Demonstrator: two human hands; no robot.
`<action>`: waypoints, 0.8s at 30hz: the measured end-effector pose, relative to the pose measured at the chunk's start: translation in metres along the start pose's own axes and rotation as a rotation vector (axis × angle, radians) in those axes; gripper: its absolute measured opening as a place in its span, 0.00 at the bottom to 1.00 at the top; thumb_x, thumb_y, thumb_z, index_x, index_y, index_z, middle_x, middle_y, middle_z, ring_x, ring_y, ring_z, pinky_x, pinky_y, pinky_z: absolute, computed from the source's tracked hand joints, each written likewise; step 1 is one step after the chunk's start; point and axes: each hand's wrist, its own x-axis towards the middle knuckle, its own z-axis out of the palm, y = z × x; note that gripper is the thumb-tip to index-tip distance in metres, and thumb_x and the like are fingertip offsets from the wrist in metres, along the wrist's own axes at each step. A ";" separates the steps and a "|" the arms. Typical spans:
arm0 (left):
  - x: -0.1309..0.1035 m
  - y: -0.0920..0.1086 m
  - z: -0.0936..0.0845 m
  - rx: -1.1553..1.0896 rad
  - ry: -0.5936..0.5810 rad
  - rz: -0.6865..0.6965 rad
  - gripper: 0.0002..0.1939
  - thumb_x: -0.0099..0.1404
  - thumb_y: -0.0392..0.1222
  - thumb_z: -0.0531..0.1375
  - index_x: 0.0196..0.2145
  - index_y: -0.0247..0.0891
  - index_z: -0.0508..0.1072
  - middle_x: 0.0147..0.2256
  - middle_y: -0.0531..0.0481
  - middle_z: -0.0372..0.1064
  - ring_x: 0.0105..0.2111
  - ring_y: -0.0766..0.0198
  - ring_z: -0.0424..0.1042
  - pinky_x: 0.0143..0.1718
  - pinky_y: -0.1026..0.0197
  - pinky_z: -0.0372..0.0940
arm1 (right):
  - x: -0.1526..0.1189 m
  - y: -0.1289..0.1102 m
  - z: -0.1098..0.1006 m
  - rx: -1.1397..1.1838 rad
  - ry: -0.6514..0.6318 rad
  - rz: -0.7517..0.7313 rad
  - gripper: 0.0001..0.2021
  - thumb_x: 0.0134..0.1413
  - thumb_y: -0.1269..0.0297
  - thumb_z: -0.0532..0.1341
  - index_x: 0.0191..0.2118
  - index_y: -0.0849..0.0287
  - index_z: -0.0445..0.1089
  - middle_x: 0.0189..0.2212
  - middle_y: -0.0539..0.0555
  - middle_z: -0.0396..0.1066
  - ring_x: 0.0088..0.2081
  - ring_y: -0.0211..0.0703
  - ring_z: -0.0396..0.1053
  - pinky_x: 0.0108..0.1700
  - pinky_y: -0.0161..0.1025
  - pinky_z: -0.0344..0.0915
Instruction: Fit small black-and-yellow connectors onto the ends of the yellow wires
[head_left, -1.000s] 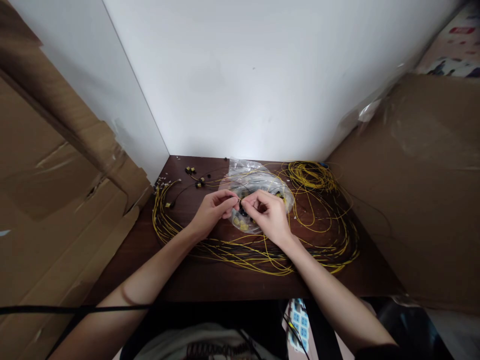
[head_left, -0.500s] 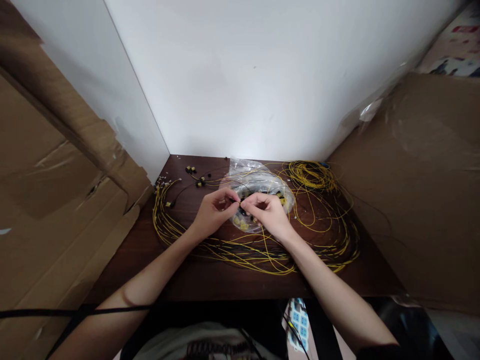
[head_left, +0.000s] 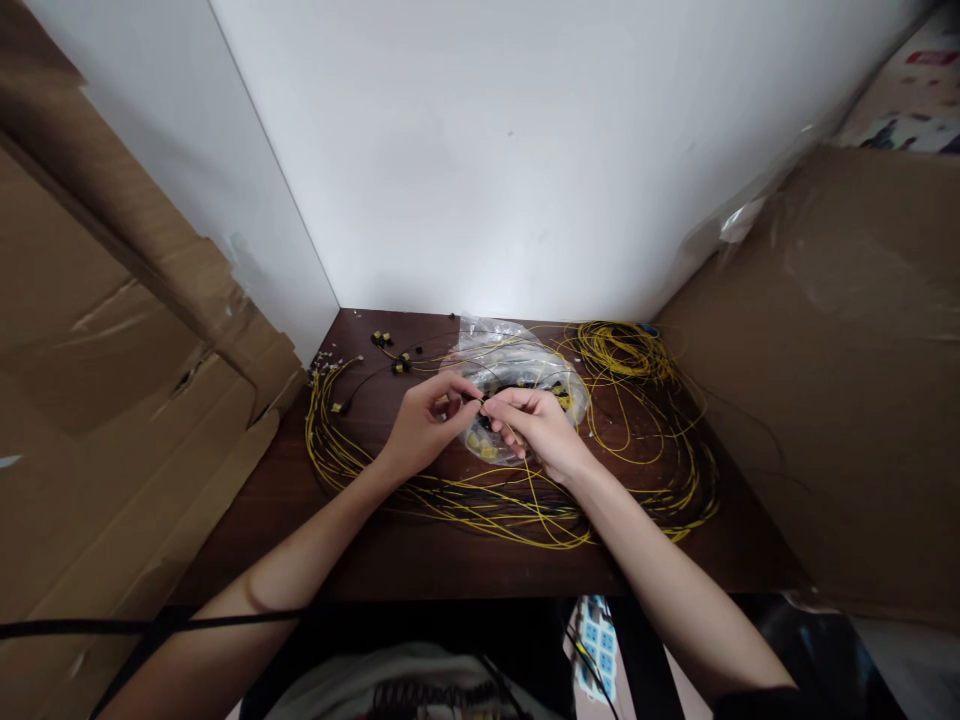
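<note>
My left hand (head_left: 431,420) is closed in a pinch over a clear plastic bag (head_left: 495,340), on something small and dark that I cannot make out. Fingertip to fingertip with it, my right hand (head_left: 536,425) pinches too; a thin yellow wire (head_left: 534,490) runs down from its fingers. The bag lies on the dark brown table (head_left: 480,575) and holds small black and yellow parts (head_left: 487,453). A wide bundle of yellow and black wires (head_left: 465,508) curves in front of the bag, under my wrists.
Coiled yellow wire (head_left: 622,350) lies at the back right. Small black and yellow parts (head_left: 401,364) sit at the back left, near white bits (head_left: 324,357). Cardboard (head_left: 112,350) stands left, more cardboard (head_left: 840,380) right, and a white panel (head_left: 487,170) behind.
My right hand's lower fingers have shifted slightly below the pinch. Both hands otherwise stay in nearly the same place.
</note>
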 end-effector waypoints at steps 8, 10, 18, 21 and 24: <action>0.000 -0.003 -0.001 0.051 -0.041 0.047 0.02 0.57 0.34 0.57 0.30 0.34 0.69 0.27 0.51 0.66 0.28 0.69 0.64 0.26 0.68 0.58 | 0.000 -0.001 0.000 -0.058 -0.060 0.028 0.12 0.43 0.57 0.64 0.27 0.61 0.68 0.20 0.47 0.64 0.16 0.26 0.55 0.14 0.25 0.45; 0.000 -0.003 -0.001 0.066 -0.044 0.046 0.01 0.57 0.34 0.57 0.29 0.34 0.69 0.27 0.51 0.65 0.28 0.69 0.64 0.26 0.68 0.57 | 0.001 0.000 0.000 -0.111 -0.046 0.010 0.11 0.44 0.57 0.63 0.27 0.61 0.68 0.20 0.47 0.64 0.16 0.26 0.54 0.15 0.26 0.46; 0.001 -0.004 0.002 -0.007 -0.021 -0.046 0.03 0.58 0.36 0.57 0.28 0.34 0.68 0.27 0.52 0.64 0.26 0.70 0.63 0.26 0.69 0.58 | 0.004 0.008 -0.001 -0.393 0.073 -0.328 0.08 0.46 0.60 0.62 0.30 0.61 0.70 0.23 0.48 0.65 0.22 0.32 0.57 0.25 0.32 0.54; 0.002 -0.002 0.002 -0.080 -0.014 -0.085 0.04 0.57 0.37 0.58 0.28 0.33 0.68 0.27 0.53 0.64 0.25 0.71 0.62 0.26 0.69 0.57 | 0.004 0.007 0.000 -0.420 0.089 -0.344 0.08 0.47 0.61 0.61 0.29 0.61 0.70 0.22 0.48 0.65 0.22 0.32 0.56 0.25 0.32 0.54; 0.003 -0.001 0.003 -0.143 -0.015 -0.123 0.04 0.57 0.38 0.58 0.28 0.33 0.69 0.24 0.54 0.63 0.21 0.73 0.59 0.23 0.69 0.55 | 0.003 0.005 0.001 -0.282 0.074 -0.257 0.08 0.45 0.61 0.62 0.27 0.62 0.70 0.21 0.48 0.65 0.22 0.31 0.57 0.25 0.32 0.54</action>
